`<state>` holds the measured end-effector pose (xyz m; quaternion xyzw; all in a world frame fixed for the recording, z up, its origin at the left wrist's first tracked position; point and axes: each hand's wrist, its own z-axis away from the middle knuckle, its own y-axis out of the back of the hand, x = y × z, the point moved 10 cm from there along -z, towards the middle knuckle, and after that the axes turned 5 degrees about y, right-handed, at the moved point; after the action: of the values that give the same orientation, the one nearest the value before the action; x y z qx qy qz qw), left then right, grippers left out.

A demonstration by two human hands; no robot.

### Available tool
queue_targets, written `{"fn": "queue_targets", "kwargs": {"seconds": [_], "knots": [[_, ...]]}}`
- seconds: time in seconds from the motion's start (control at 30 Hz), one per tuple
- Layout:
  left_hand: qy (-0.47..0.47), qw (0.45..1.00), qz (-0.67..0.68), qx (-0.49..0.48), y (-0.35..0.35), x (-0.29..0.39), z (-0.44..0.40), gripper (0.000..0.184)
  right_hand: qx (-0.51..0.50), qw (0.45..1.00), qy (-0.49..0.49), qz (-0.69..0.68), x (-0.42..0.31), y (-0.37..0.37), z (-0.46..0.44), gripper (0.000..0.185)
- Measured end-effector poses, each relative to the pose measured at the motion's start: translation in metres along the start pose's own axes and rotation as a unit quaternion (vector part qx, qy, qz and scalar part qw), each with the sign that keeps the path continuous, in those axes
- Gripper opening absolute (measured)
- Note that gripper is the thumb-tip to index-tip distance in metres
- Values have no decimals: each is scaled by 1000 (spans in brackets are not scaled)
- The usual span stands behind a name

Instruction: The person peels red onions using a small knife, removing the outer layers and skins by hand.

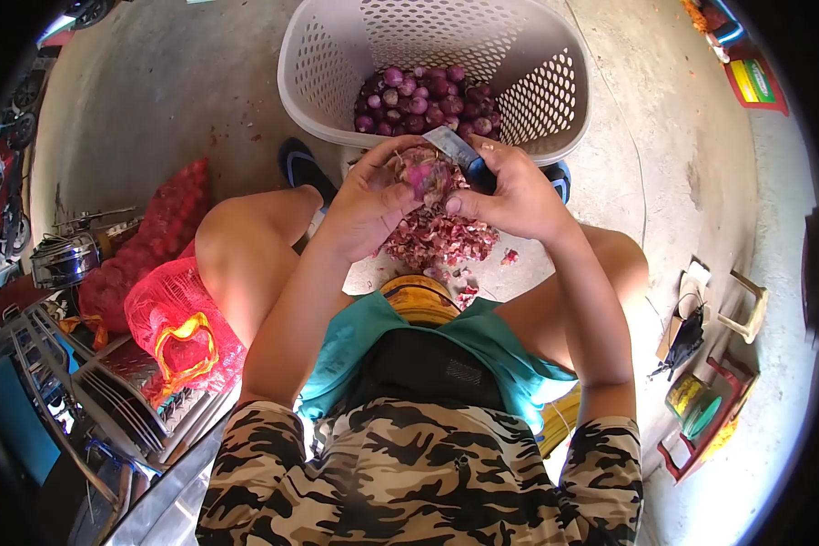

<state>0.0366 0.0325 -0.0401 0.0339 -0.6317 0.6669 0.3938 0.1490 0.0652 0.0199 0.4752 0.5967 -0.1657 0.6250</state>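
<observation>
My left hand is closed around a red onion with loose, papery skin, held above the floor between my knees. In my right hand is a knife; its broad blade points up and left, and its dark handle sits in my grip. The right thumb reaches to the onion's side. Below both hands lies a pile of onion peelings. Just beyond them stands a light grey perforated basket with many red onions at its bottom.
Red mesh sacks lie to the left, one with an orange-yellow tie. Metal chair frames and a shiny pot are also there. On the right are a small wooden rack and a wall.
</observation>
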Motion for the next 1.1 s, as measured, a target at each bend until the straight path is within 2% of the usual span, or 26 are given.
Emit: {"fn": "queue_targets", "kwargs": {"seconds": [0.2, 0.5, 0.6, 0.7, 0.8, 0.9, 0.93, 1.1], "knots": [[11, 1000, 2, -17, -10, 1, -2, 66, -34, 998, -41, 28, 1, 4, -3, 51], [12, 1000, -9, -21, -9, 1, -1, 66, -29, 998, -44, 44, 13, -2, -3, 60], [7, 999, -21, -25, -10, 3, -1, 67, -23, 998, -18, 52, 12, -3, -4, 57], [-1, 999, -39, -21, -9, 4, 0, 67, -76, 995, -64, 21, 8, -9, -4, 52], [-3, 999, -30, -23, -7, 2, 1, 68, -78, 995, -63, -11, 9, -13, -2, 49], [-5, 999, -8, -34, -8, 0, 2, 67, -45, 999, 0, 1, 6, -14, -3, 49], [-7, 999, 0, -38, -9, 0, 2, 67, -45, 999, -7, 2, 6, -14, -3, 48], [-41, 997, -67, -22, -9, 6, -1, 68, -48, 998, -14, 45, 8, -15, -1, 44]]}}
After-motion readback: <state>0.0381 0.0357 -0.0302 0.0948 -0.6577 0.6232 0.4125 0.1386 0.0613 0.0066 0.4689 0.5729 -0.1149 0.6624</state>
